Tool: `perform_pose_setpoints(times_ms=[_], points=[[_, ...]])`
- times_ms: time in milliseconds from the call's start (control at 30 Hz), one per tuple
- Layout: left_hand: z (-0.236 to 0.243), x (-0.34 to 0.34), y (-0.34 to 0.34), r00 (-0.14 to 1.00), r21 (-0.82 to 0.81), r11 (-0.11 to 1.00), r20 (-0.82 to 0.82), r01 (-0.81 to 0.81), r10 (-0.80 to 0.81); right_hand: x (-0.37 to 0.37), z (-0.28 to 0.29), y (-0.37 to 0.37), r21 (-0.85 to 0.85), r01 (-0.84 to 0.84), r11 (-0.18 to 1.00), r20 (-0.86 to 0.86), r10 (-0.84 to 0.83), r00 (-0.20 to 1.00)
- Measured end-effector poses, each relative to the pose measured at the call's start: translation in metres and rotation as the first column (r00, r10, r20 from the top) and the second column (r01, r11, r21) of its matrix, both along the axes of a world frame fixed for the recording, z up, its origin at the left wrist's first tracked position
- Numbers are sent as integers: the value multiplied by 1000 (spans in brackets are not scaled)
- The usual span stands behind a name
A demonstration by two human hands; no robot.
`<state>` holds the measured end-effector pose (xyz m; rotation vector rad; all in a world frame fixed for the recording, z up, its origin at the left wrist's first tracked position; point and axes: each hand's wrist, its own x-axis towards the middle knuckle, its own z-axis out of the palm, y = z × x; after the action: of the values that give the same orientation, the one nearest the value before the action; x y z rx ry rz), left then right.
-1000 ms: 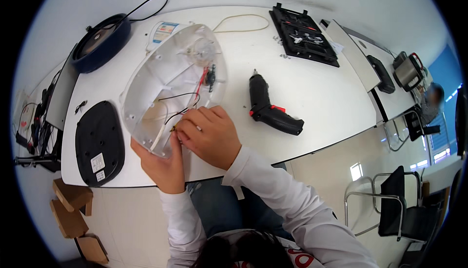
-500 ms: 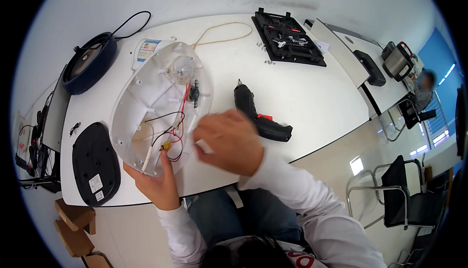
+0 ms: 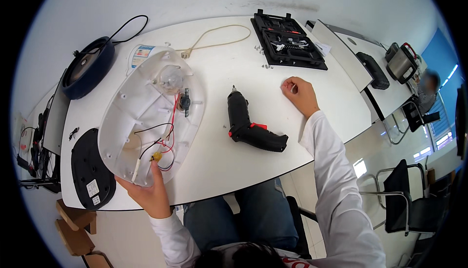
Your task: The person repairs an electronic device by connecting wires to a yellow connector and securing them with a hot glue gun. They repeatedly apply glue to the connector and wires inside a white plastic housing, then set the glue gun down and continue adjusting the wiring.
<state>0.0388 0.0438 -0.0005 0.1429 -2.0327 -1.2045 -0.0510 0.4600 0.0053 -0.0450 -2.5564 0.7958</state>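
My left hand (image 3: pixel 149 195) grips the near edge of a white plastic appliance shell (image 3: pixel 117 121), its thumb inside by a small yellow part (image 3: pixel 156 157). The shell lies hollow side up, with red and black wires (image 3: pixel 170 138) and a clear round part (image 3: pixel 171 79) inside. Farther right, my right hand (image 3: pixel 301 95) is at the tabletop with fingers pinched together; whatever they hold, if anything, is hidden. Between shell and right hand lies a black cordless screwdriver (image 3: pixel 251 126) with red accents, bit pointing away from me.
A black oval base plate (image 3: pixel 92 170) lies left of the shell. Behind are a dark blue round appliance (image 3: pixel 87 68) and a beige cord (image 3: pixel 219 31). An open black toolbox (image 3: pixel 290 43) stands at the back right, small screws (image 3: pixel 267 66) beside it. A person (image 3: pixel 427 90) sits far right.
My right hand has moved from above the shell's right side to the table beyond the screwdriver. My left hand stays on the shell; the whole view has shifted slightly.
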Motion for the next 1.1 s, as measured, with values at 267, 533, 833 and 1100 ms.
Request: perform_pose_setpoints(times_ms=[267,533,833,1100], points=[[-3,3,-3,1000,102,995,4,7,-7,-57,-16,51,-162,286,945,-286,-322,903],[6,3,-4,1000,-91,996,-24,1,-3,-75,-21,64,145,366,919,-259,-322,911],[12,4,0,996,41,995,-16,91,-90,-86,-22,72,132,399,907,-133,-383,914],[9,4,-3,998,-33,998,-32,47,-48,-28,37,-4,-420,-46,906,-342,-112,933]])
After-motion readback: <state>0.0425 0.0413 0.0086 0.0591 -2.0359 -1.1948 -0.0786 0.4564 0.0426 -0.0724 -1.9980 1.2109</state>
